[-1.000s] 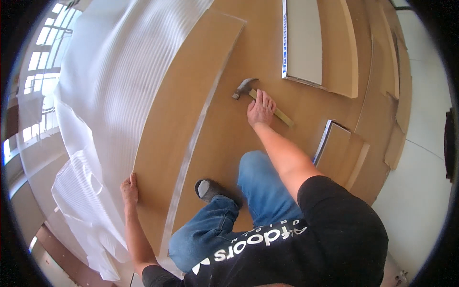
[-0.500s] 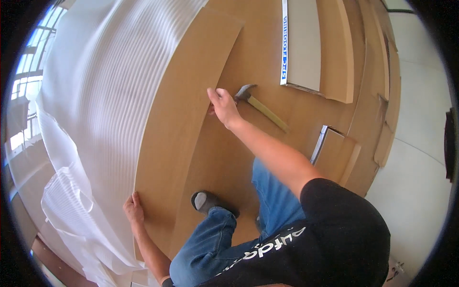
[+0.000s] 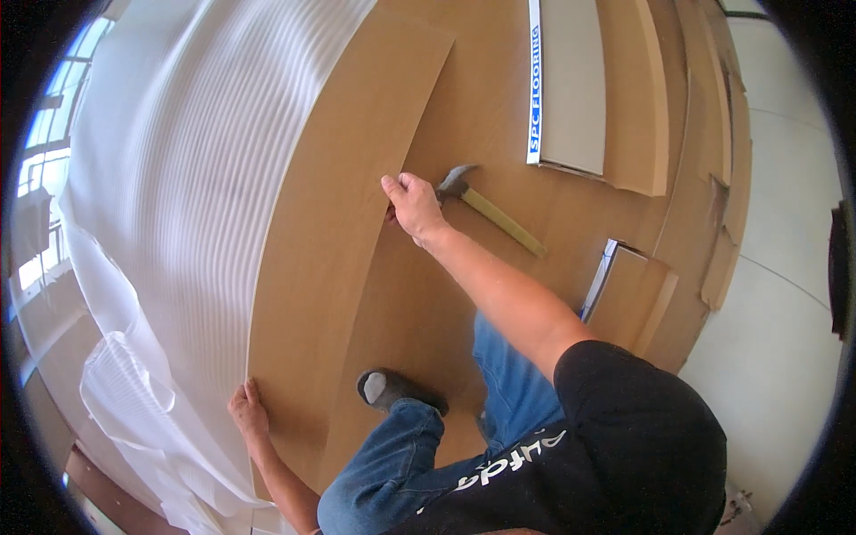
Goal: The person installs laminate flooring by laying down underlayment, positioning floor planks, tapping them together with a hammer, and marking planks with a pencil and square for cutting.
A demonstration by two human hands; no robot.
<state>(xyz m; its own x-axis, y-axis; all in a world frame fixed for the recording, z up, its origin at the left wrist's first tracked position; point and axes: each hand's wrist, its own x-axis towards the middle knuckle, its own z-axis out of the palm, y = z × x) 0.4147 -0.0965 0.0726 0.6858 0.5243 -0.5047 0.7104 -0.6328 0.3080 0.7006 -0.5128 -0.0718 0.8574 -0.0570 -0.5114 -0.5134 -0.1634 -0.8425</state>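
A long wood-coloured flooring plank [image 3: 330, 214] lies lengthwise before me, its far-left side along white ribbed foam sheeting. My left hand [image 3: 249, 410] grips the plank's left edge near its close end, thumb on top and the other fingers mostly out of sight. On the opposite long edge, farther up, my right hand [image 3: 413, 205] is closed with the thumb and forefinger at the rim; its lower fingers are partly hidden. Just right of that hand, a claw hammer [image 3: 493, 214] with a dark head and yellowish handle rests on the laid wood-look floor [image 3: 464, 116].
White foam underlay [image 3: 196, 178] covers the floor at left, crumpled near its outer edge. A long carton [image 3: 571, 89] with a blue-lettered side lies at the upper right, beside flattened cardboard [image 3: 704, 116]. A smaller open box [image 3: 615, 294] sits nearer me. My slippered foot [image 3: 397, 390] is beside the plank.
My view has shifted slightly, and the scene sits a little lower in it. Both hands stay at the same edges of the plank; the hammer remains in place.
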